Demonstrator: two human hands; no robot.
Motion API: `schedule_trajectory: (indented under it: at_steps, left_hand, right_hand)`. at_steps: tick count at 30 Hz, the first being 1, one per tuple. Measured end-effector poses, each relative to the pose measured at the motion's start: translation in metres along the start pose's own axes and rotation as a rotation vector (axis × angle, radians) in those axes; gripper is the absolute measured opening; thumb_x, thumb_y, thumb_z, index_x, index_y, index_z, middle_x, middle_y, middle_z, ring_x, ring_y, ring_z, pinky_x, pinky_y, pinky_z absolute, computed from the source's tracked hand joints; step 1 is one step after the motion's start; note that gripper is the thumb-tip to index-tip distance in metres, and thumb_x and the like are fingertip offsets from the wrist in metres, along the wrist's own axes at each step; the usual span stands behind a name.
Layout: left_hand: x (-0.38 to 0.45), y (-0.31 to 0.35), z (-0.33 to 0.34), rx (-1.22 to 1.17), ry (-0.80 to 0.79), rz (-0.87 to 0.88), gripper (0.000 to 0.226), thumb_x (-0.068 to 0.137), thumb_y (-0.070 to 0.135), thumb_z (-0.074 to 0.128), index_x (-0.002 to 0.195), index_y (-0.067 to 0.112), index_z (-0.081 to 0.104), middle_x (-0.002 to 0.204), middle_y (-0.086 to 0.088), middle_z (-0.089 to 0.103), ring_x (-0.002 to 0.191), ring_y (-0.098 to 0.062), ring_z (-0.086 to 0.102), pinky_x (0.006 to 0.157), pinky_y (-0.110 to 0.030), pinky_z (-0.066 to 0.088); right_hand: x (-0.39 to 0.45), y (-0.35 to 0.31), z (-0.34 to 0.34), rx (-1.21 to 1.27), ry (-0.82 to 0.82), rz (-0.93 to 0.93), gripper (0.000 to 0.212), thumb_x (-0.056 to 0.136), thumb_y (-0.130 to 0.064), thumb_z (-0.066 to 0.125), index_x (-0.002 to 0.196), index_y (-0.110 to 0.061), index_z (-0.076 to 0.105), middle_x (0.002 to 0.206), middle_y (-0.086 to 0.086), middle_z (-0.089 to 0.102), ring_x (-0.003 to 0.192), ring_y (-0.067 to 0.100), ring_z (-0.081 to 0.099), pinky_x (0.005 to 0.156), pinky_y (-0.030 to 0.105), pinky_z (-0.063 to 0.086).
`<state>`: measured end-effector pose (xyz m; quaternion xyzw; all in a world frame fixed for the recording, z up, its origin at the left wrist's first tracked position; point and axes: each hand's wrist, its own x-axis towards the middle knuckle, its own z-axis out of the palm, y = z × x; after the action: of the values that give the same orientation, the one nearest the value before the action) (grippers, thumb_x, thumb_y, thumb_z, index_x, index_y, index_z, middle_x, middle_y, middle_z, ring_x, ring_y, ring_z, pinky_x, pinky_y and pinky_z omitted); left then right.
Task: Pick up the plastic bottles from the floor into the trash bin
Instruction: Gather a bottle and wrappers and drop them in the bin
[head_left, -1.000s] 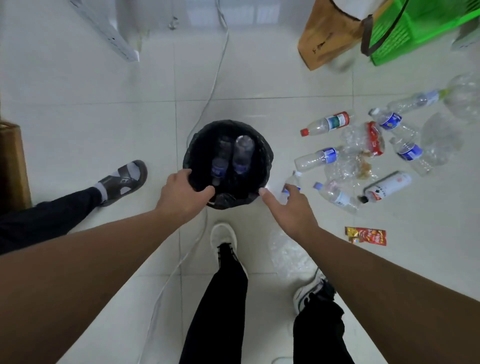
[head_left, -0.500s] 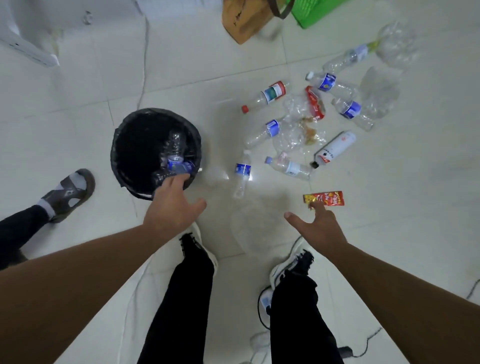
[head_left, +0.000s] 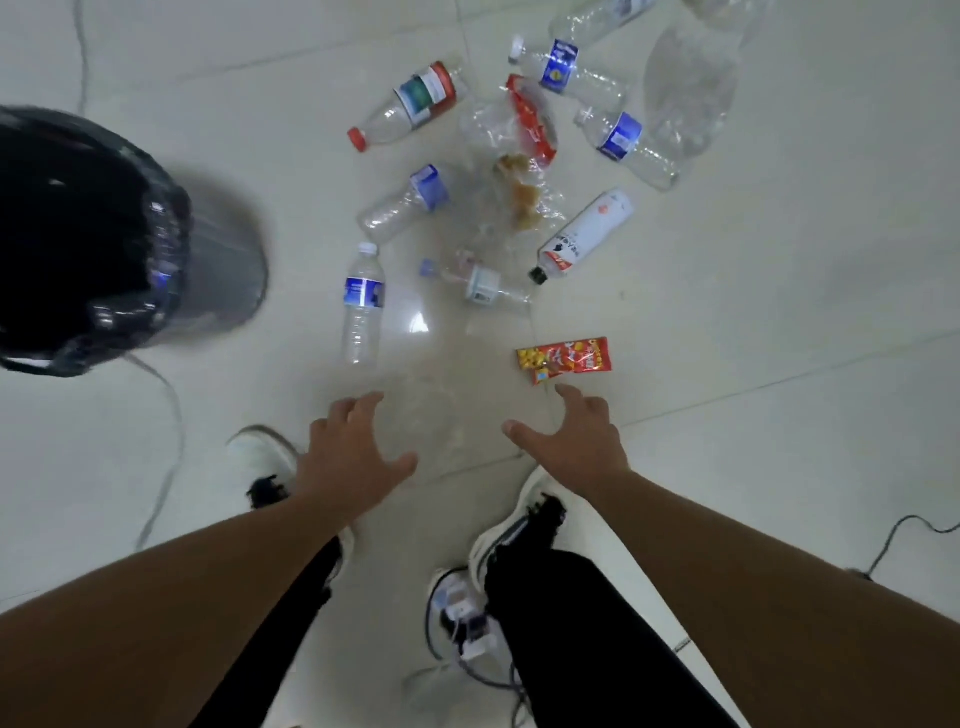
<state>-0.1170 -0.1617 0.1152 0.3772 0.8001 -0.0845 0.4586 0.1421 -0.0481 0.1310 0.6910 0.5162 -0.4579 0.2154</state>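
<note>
Several plastic bottles lie scattered on the white tile floor ahead of me. Nearest is a clear blue-labelled bottle (head_left: 361, 306), then a small crushed bottle (head_left: 475, 280) and a white bottle (head_left: 584, 236). Farther off lies a red-capped bottle (head_left: 410, 106). A crumpled clear plastic piece (head_left: 423, 421) rests on the floor between my hands. My left hand (head_left: 345, 449) and my right hand (head_left: 574, 439) hover on either side of it, both with fingers spread and nothing in them. The black-lined trash bin (head_left: 218, 270) stands at the left with bottles inside.
A red and yellow snack wrapper (head_left: 566, 358) lies just beyond my right hand. Clear bags and a red wrapper (head_left: 530, 117) are mixed among the far bottles. A cable (head_left: 166, 431) runs along the floor by the bin. My white shoes (head_left: 511, 514) are below my hands.
My left hand has left the bin's rim and swung right toward the clear plastic. My right hand has moved in from the other side. The view has shifted right, pushing the bin to the left edge.
</note>
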Motion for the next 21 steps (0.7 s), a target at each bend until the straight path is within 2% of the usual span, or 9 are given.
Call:
schedule_trajectory:
  at_steps: [4,6,8,10,12,13,15,18,21]
  left_hand:
    - [0.064,-0.016,0.101,0.095,-0.002,0.002,0.113,0.072,0.073,0.08,0.166,0.041,0.026,0.172,-0.003,0.023,0.15,-0.038,0.032,0.112,-0.058,0.045]
    - [0.095,-0.029,0.148,0.179,0.016,0.02,0.123,0.073,0.08,0.075,0.171,0.044,0.01,0.18,-0.006,0.004,0.16,-0.04,0.016,0.119,-0.06,0.037]
    - [0.124,-0.043,0.188,0.3,0.075,0.101,0.126,0.075,0.083,0.071,0.173,0.042,0.002,0.181,-0.011,-0.001,0.162,-0.046,0.012,0.119,-0.065,0.034]
    - [0.143,-0.059,0.214,0.355,0.152,0.201,0.112,0.084,0.076,0.066,0.173,0.034,0.014,0.18,-0.019,0.011,0.16,-0.053,0.018,0.118,-0.07,0.03]
    - [0.151,-0.077,0.233,0.39,0.289,0.383,0.077,0.1,0.056,0.058,0.169,0.029,0.036,0.171,-0.022,0.035,0.151,-0.055,0.038,0.118,-0.073,0.027]
    - [0.153,-0.084,0.237,0.395,0.336,0.485,0.059,0.105,0.038,0.056,0.163,0.027,0.05,0.162,-0.021,0.05,0.141,-0.053,0.051,0.115,-0.073,0.032]
    - [0.15,-0.088,0.228,0.375,0.339,0.597,0.05,0.093,0.012,0.054,0.138,0.022,0.073,0.136,-0.016,0.068,0.114,-0.046,0.067,0.096,-0.062,0.05]
    - [0.127,-0.07,0.182,0.325,0.233,0.579,0.039,0.082,0.012,0.057,0.115,0.015,0.078,0.111,-0.013,0.069,0.092,-0.041,0.068,0.071,-0.048,0.057]
    - [0.087,-0.043,0.121,0.319,0.218,0.616,0.036,0.088,0.018,0.054,0.116,0.015,0.076,0.108,-0.011,0.067,0.09,-0.038,0.066,0.068,-0.048,0.058]
  right_hand:
    - [0.109,0.026,0.021,-0.111,0.149,-0.08,0.101,0.068,-0.085,0.068,0.156,-0.05,0.033,0.164,0.007,0.032,0.145,0.043,0.04,0.11,0.056,0.044]
    - [0.162,0.045,0.042,-0.136,0.228,-0.106,0.099,0.067,-0.086,0.067,0.155,-0.055,0.031,0.167,0.006,0.027,0.152,0.041,0.03,0.112,0.061,0.04]
    - [0.207,0.063,0.067,-0.14,0.276,-0.088,0.096,0.071,-0.086,0.069,0.153,-0.059,0.029,0.169,0.003,0.02,0.156,0.043,0.019,0.11,0.069,0.04]
    - [0.232,0.077,0.092,-0.222,0.359,-0.095,0.091,0.079,-0.081,0.069,0.157,-0.055,0.027,0.171,0.007,0.019,0.154,0.048,0.017,0.105,0.073,0.042]
    - [0.245,0.088,0.11,-0.286,0.517,-0.162,0.074,0.087,-0.065,0.071,0.152,-0.043,0.041,0.163,0.014,0.032,0.146,0.049,0.03,0.1,0.07,0.047]
    - [0.246,0.092,0.116,-0.299,0.574,-0.21,0.065,0.087,-0.051,0.076,0.145,-0.036,0.05,0.155,0.016,0.04,0.139,0.047,0.037,0.097,0.066,0.051]
    - [0.24,0.099,0.123,-0.298,0.583,-0.273,0.058,0.081,-0.025,0.086,0.131,-0.021,0.056,0.14,0.018,0.048,0.125,0.043,0.045,0.085,0.053,0.054]
    - [0.204,0.09,0.122,-0.181,0.533,-0.277,0.053,0.078,-0.012,0.086,0.12,-0.009,0.054,0.123,0.017,0.052,0.104,0.038,0.049,0.07,0.046,0.052]
    - [0.15,0.067,0.102,-0.126,0.553,-0.289,0.037,0.091,-0.026,0.081,0.108,-0.01,0.053,0.111,0.013,0.051,0.092,0.029,0.047,0.066,0.042,0.046]
